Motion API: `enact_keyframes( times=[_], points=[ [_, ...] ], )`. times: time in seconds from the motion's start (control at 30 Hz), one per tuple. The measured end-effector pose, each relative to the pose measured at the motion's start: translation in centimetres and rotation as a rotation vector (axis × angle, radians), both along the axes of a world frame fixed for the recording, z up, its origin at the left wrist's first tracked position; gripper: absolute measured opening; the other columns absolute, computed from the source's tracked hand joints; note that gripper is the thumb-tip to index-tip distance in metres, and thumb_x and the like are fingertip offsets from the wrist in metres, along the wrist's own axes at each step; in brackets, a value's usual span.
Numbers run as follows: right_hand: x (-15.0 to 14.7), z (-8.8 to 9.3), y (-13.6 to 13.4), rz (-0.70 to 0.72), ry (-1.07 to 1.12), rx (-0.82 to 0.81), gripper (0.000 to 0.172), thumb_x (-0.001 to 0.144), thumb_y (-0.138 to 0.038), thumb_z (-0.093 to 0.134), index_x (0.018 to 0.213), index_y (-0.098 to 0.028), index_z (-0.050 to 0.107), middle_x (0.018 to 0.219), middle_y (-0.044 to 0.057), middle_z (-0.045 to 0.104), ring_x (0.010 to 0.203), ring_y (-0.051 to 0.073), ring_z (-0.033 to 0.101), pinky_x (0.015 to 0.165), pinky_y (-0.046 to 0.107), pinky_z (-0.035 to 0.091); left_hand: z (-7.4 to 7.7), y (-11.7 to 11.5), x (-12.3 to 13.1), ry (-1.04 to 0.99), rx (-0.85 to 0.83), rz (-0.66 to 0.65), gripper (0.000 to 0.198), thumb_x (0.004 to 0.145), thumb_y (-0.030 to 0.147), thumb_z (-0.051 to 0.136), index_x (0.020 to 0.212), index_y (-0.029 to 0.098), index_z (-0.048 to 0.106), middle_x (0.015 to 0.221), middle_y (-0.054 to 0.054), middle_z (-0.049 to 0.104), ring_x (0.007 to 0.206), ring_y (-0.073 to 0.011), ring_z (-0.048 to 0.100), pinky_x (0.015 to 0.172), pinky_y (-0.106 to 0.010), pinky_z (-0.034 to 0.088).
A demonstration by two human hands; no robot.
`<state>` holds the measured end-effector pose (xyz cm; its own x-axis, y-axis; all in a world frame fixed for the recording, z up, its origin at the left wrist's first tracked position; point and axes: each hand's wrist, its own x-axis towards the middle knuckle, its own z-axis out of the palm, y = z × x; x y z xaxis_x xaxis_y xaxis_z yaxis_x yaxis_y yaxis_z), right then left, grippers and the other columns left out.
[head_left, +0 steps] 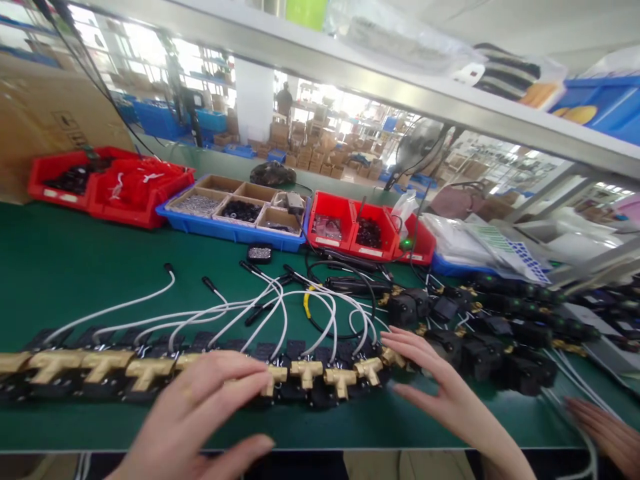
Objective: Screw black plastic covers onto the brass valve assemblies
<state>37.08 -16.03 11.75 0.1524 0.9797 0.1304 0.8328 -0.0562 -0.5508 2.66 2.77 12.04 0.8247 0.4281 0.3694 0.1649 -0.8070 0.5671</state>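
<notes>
A long row of brass T-shaped fittings (pixel 306 373) on black housings (pixel 320 395) lies along the front of the green table, a white cable (pixel 125 308) running back from most of them. Over the middle of the row is my left hand (pixel 205 407), its fingers stretched and thumb apart, covering some fittings. My right hand (pixel 435 377) is at the row's right end, thumb and fingers spread around the last brass fitting (pixel 393 358). Its fingertips are at that fitting; whether they press on it I cannot tell. Neither hand grips anything visible.
Red bins (pixel 145 212) and a blue tray (pixel 225 231) of small parts line the back. A screwdriver-like black tool (pixel 357 285) lies behind the row. More black units (pixel 483 357) crowd the right, near another person's hand (pixel 603 430). A shelf (pixel 350 57) crosses overhead.
</notes>
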Motion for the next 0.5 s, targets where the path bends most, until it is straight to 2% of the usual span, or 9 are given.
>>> enact_keyframes(
  times=[0.03,0.1,0.2,0.27,0.33,0.5],
  points=[
    [0.1,-0.4,0.3,0.023,0.037,-0.029,0.041,0.09,-0.033,0.066,0.13,-0.031,0.06,0.134,0.008,0.057,0.13,0.025,0.05,0.11,0.047,0.043,0.0,-0.6,2.2,-0.017,0.078,-0.068,0.056,0.087,0.046,0.062,0.139,0.045,0.042,0.125,-0.002,0.065,0.109,-0.0283,0.06,0.093,-0.046,0.052],
    [-0.3,-1.3,1.1,0.032,0.061,-0.026,0.035,0.088,-0.031,0.068,0.123,-0.033,0.065,0.122,0.006,0.061,0.118,0.022,0.054,0.104,0.041,0.048,-0.1,-1.9,6.6,-0.012,0.181,-0.124,0.044,0.087,0.046,0.064,0.126,0.03,0.055,0.114,-0.008,0.068,0.1,-0.028,0.063,0.085,-0.045,0.054],
    [-1.5,-2.8,1.8,0.009,0.047,0.065,0.035,0.088,-0.023,0.067,0.121,-0.034,0.067,0.106,0.004,0.062,0.103,0.021,0.055,0.091,0.037,0.051,-1.1,-3.2,11.0,0.08,0.247,-0.109,0.041,0.082,0.044,0.071,0.113,0.02,0.062,0.102,-0.01,0.069,0.091,-0.0288,0.064,0.073,-0.044,0.054],
    [-2.3,-3.7,1.8,-0.005,0.034,0.147,0.037,0.088,-0.018,0.065,0.122,-0.034,0.066,0.102,0.005,0.061,0.099,0.021,0.053,0.086,0.036,0.051,-2.0,-3.5,11.9,0.137,0.261,-0.094,0.036,0.081,0.036,0.073,0.11,0.019,0.062,0.097,-0.009,0.068,0.089,-0.0284,0.064,0.072,-0.043,0.054],
    [-3.0,-4.4,1.5,-0.03,0.013,0.239,0.038,0.087,-0.016,0.065,0.122,-0.033,0.066,0.099,0.004,0.062,0.096,0.021,0.053,0.083,0.035,0.052,-2.6,-3.5,11.9,0.167,0.246,-0.104,0.031,0.082,0.029,0.071,0.111,0.02,0.062,0.097,-0.007,0.068,0.089,-0.0271,0.064,0.074,-0.043,0.053],
    [-4.6,-5.2,0.2,-0.081,-0.043,0.3,0.04,0.089,-0.013,0.061,0.124,-0.032,0.061,0.095,0.002,0.064,0.093,0.02,0.051,0.078,0.031,0.052,-2.1,-3.0,11.1,0.162,0.162,-0.18,0.028,0.085,0.026,0.069,0.111,0.019,0.062,0.095,-0.006,0.069,0.086,-0.0229,0.063,0.073,-0.037,0.054]
  ],
)
